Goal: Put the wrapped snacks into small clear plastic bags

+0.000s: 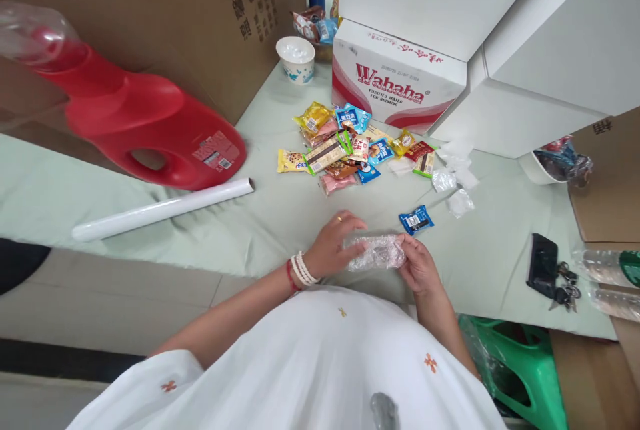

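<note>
A crinkled clear plastic wrap (pixel 376 252) stretches sideways between my hands, just above the front of the table. My right hand (pixel 418 263) pinches its right end between thumb and fingers. At the other end, my left hand (pixel 337 242) has its fingers and thumb spread apart around the plastic; whether they touch it is hard to see. Just beyond the right hand lies a small blue snack packet (pixel 417 219). Farther back is a loose heap of colourful wrapped snacks (pixel 330 154), with several crumpled clear wrappers (pixel 460 203) to its right.
A red detergent bottle (pixel 150 107) and a white roll (pixel 165 209) lie at left. Behind stand a paper cup (pixel 296 60) and a Wahaha water box (pixel 395 80). A tipped white bowl (pixel 543 167), a phone (pixel 543 263) and keys (pixel 567 290) are at right, above a green stool (pixel 530 370).
</note>
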{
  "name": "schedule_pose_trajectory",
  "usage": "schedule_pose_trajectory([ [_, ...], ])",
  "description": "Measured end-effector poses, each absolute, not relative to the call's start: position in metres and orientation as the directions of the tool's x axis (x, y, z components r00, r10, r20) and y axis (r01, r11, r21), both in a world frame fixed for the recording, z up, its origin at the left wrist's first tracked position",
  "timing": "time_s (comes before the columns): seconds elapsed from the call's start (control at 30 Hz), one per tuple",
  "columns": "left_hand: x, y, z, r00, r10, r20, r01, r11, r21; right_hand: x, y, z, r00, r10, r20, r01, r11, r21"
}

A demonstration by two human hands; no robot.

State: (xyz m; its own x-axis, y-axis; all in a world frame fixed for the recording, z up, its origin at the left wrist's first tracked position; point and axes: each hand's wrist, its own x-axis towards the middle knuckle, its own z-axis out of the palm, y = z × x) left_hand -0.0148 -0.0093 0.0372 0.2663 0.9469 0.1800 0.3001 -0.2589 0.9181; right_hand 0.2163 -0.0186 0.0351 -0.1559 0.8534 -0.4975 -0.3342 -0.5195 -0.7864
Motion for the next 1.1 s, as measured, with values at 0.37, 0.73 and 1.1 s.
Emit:
schedule_pose_trajectory([
  [0.37, 0.019, -0.002, 0.025, 0.303, 0.953, -0.022, 0.108, -0.011, 0.994, 0.217, -0.024, 0.036, -0.099, 0.864, -0.493, -0.339, -0.495, -0.8],
  [0.73, 0.02, -0.007, 0.023, 0.263, 0.925, -0.274, -0.256, 0.341, 0.905, 0.193, -0.028, 0.029, -0.143, 0.948, -0.284, -0.078, -0.297, -0.952],
  [1.1, -0.031, -0.004, 0.026, 0.168, 0.894, -0.416, -0.542, 0.436, 0.719, 0.228, -0.032, 0.03, 0.003, 0.891, -0.454, -0.325, -0.429, -0.843],
])
